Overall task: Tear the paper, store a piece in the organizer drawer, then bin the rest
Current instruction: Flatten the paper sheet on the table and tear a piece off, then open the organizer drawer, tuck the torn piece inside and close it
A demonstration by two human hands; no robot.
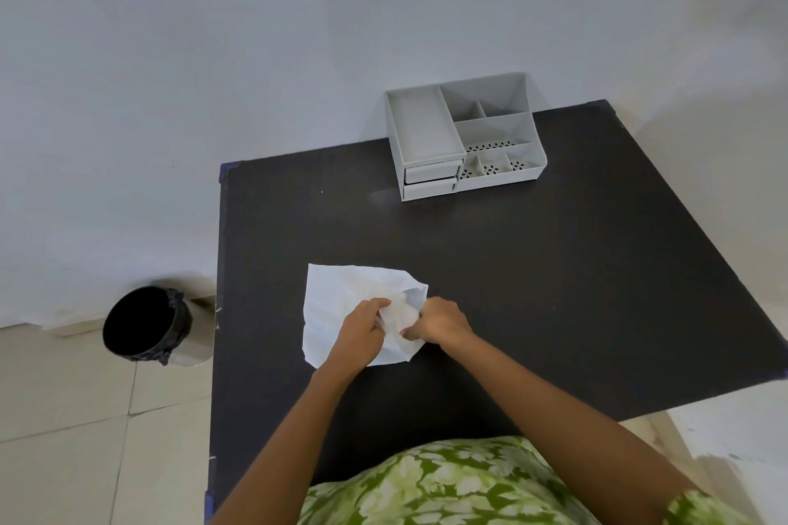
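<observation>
Spanning most of the view, the black desk (554, 269) is the landmark. Organizer (464, 136) at its far edge, both drawers shut. Lined bin (147, 324) on the floor off its left side. Paper (337, 303) lies near the desk's front, crumpled. Left hand (358, 332) and right hand (439, 322) both pinch its right portion, thumbs close together, seemingly to start the tear. Fingertips partly hidden by paper; any tear cannot be made out.

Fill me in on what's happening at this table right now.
A person is gripping a crumpled white sheet of paper with both hands, left hand and right hand pinching it close together, apparently to tear it. It lies on the black table. The grey organizer sits at the far edge, drawers shut. A black-lined bin stands on the floor.
</observation>
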